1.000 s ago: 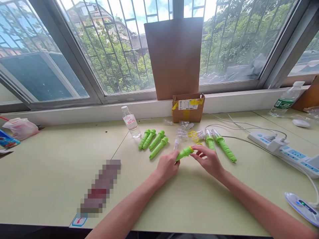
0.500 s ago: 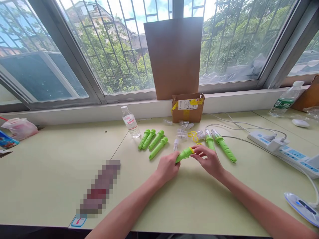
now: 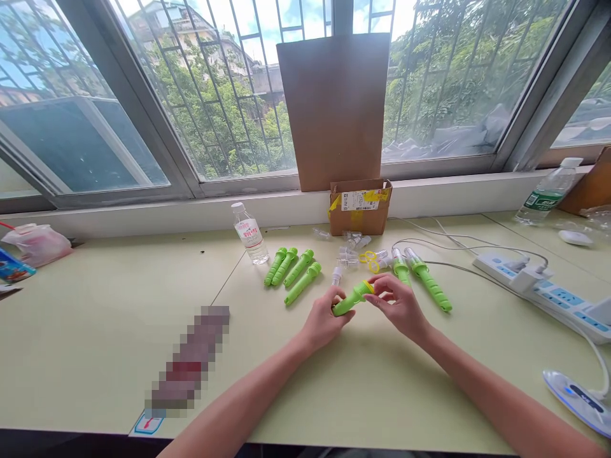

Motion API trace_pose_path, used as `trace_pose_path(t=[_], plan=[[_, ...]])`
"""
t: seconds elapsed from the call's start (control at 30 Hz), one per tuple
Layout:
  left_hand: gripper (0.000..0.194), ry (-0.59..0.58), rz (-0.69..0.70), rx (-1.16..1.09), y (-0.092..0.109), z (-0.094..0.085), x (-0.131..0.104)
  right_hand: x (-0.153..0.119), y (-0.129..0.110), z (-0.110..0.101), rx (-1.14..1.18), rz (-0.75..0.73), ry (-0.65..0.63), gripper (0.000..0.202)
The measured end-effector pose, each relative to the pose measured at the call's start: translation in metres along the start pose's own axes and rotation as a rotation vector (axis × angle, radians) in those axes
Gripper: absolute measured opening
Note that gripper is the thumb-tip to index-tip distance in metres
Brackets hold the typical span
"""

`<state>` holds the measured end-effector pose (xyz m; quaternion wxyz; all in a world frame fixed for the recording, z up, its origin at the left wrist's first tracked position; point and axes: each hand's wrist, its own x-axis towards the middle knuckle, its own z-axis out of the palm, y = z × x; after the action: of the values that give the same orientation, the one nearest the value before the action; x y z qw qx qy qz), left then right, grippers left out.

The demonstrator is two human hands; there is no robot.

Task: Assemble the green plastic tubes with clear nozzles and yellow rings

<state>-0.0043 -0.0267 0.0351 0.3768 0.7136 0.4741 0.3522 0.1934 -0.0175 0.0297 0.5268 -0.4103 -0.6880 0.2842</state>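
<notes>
My left hand (image 3: 326,320) holds a green ribbed tube (image 3: 352,300), tilted up to the right. Around the tube's upper end sits a yellow ring (image 3: 368,287), pinched by the fingers of my right hand (image 3: 395,301). Several green tubes (image 3: 303,284) lie to the left beyond my left hand. Two more green tubes with clear tops (image 3: 432,284) lie beyond my right hand. Clear plastic caps (image 3: 348,256) and loose yellow rings (image 3: 370,260) are grouped between them, in front of the cardboard box.
A small cardboard box (image 3: 359,219) stands at the window sill. One water bottle (image 3: 251,235) is at the left, another (image 3: 548,194) at the far right. Cables run to a white power strip (image 3: 548,289); a white device (image 3: 580,397) lies at the right edge.
The green tube has shifted slightly in my left hand, whose fingers have opened a little around it. My right hand stays at the yellow ring.
</notes>
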Motion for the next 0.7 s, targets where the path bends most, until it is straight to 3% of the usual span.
trace_pose_path(t=[0.3, 0.7], plan=[[0.035, -0.114, -0.246, -0.339, 0.0096, 0.0019, -0.0016, 0.0013, 0.0036, -0.0029, 0.148, 0.054, -0.055, 0.032], [0.036, -0.162, -0.22, -0.405, 0.0081, -0.0005, 0.0013, 0.0003, 0.0064, -0.0013, 0.091, 0.024, -0.006, 0.028]])
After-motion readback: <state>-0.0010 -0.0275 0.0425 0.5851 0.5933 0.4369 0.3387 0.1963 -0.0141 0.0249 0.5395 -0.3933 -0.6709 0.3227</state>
